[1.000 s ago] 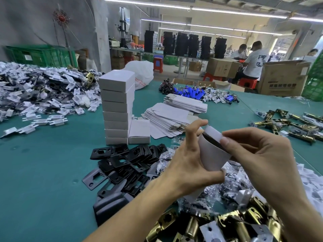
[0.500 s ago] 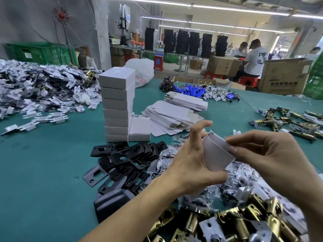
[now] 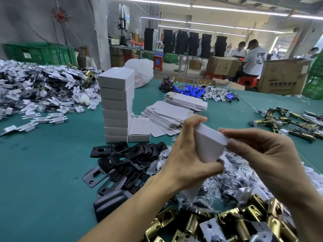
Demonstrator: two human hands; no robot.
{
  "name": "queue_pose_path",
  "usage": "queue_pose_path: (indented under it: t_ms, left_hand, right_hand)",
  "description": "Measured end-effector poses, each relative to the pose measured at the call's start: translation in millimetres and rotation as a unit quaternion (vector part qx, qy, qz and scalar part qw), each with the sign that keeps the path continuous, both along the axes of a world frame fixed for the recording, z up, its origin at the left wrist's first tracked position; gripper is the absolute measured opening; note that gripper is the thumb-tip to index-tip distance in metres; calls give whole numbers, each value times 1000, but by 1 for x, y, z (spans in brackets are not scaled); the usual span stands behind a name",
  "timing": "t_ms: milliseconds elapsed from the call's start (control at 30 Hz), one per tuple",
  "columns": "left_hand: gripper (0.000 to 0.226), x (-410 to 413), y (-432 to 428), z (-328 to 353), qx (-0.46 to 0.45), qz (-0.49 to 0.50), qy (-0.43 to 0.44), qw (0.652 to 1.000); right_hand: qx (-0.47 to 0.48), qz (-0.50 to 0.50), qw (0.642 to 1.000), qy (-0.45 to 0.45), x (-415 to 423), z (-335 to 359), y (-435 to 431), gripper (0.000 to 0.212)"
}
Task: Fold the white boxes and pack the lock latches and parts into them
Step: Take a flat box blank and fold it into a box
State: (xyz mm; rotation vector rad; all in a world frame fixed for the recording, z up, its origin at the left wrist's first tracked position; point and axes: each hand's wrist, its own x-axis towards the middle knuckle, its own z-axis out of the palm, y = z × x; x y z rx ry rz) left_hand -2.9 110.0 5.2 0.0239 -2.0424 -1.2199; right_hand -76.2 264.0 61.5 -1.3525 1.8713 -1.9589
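I hold a small white box (image 3: 208, 144) upright above the table. My left hand (image 3: 187, 154) wraps its left side, thumb under it and forefinger on its top edge. My right hand (image 3: 262, 154) pinches the top flap at the box's right corner, and the flap lies folded over the opening. A tall stack of folded white boxes (image 3: 116, 107) stands behind, with one more box (image 3: 139, 130) beside it. Flat box blanks (image 3: 167, 117) lie in fanned piles. Black strike plates (image 3: 125, 159) lie to the left, brass lock latches (image 3: 227, 224) at the near edge, bagged parts (image 3: 232, 173) under my hands.
A heap of white and grey parts (image 3: 35, 93) covers the far left of the green table (image 3: 43, 172). More brass latches (image 3: 288, 123) lie at the right, blue parts (image 3: 192, 89) at the back. Cardboard cartons (image 3: 283, 77) and seated people (image 3: 253, 60) are beyond the table.
The box's open top, dark inside a second ago, is now covered by the flap pressed down by my right fingers. Both hands stayed in nearly the same place.
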Motion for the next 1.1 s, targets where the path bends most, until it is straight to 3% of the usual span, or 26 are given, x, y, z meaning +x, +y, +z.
queue_pose_path:
  t_ms: [400, 633, 867, 1100]
  left_hand:
    - [91, 3, -1, 2, -45, -13, -19, 999]
    - [85, 4, 3, 1, -67, 14, -19, 998]
    - [87, 3, 6, 0, -109, 21, -34, 993]
    - [90, 1, 6, -1, -119, 9, -28, 992]
  right_hand:
    - [-31, -58, 996, 60, 2, -5, -7, 24]
    - [-5, -36, 998, 47, 2, -4, -6, 21]
    - [28, -122, 992, 29, 2, -10, -10, 9]
    - [20, -148, 989, 19, 6, -11, -15, 6]
